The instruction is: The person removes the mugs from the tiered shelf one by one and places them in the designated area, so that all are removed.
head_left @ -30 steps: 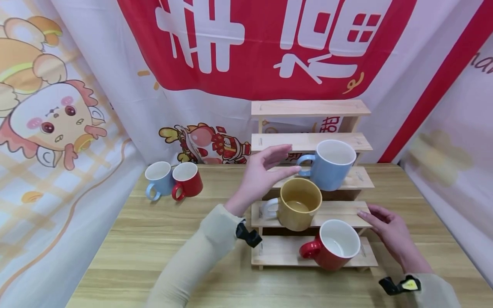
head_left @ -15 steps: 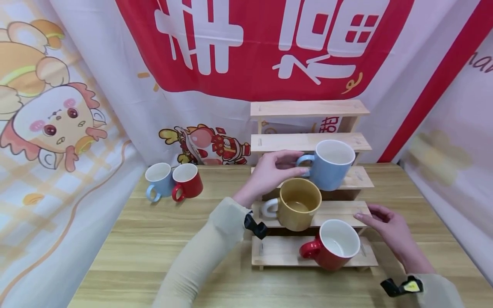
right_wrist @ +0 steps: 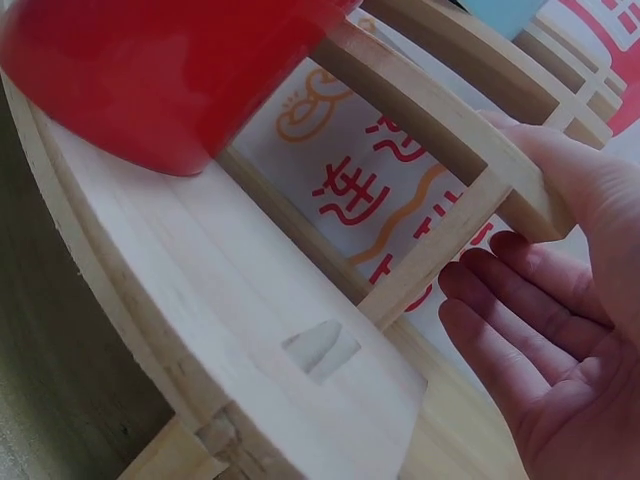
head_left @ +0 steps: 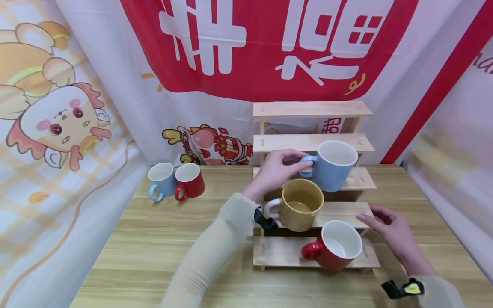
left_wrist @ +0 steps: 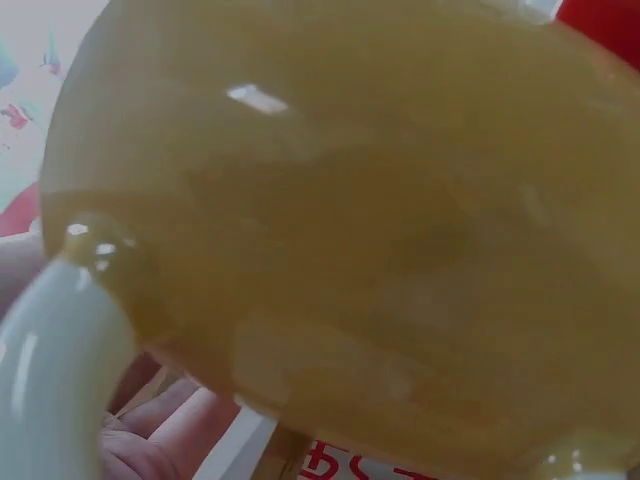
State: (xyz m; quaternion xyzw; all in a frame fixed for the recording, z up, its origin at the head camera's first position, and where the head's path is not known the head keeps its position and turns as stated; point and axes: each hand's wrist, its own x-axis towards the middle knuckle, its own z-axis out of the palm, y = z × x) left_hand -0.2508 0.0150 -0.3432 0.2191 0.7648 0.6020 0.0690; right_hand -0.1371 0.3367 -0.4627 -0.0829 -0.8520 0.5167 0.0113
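Observation:
My left hand [head_left: 278, 172] pinches the handle of a light-blue mug [head_left: 334, 173], which sits upright on a middle tier of the stepped wooden rack [head_left: 313, 141]. Just below that hand, a tan mug [head_left: 294, 216] with a white handle stands one tier lower. In the left wrist view the tan mug [left_wrist: 340, 220] hides most of the left hand. A red mug [head_left: 334, 259] with a white inside is on the lowest tier. My right hand [head_left: 394, 233] grips the rack's right end, thumb on top of a board; the right wrist view shows its fingers [right_wrist: 500, 345] beside and below that board.
A second light-blue mug [head_left: 161, 182] and a small-looking red mug [head_left: 190, 182] stand side by side at the back left of the wood-grain table [head_left: 154, 248]. Printed cloth [head_left: 215, 107] hangs behind the rack and along both sides.
My left hand has moved right, from beside the light-blue mug onto its handle, and its fingers have closed there. The right hand stays at the rack's end.

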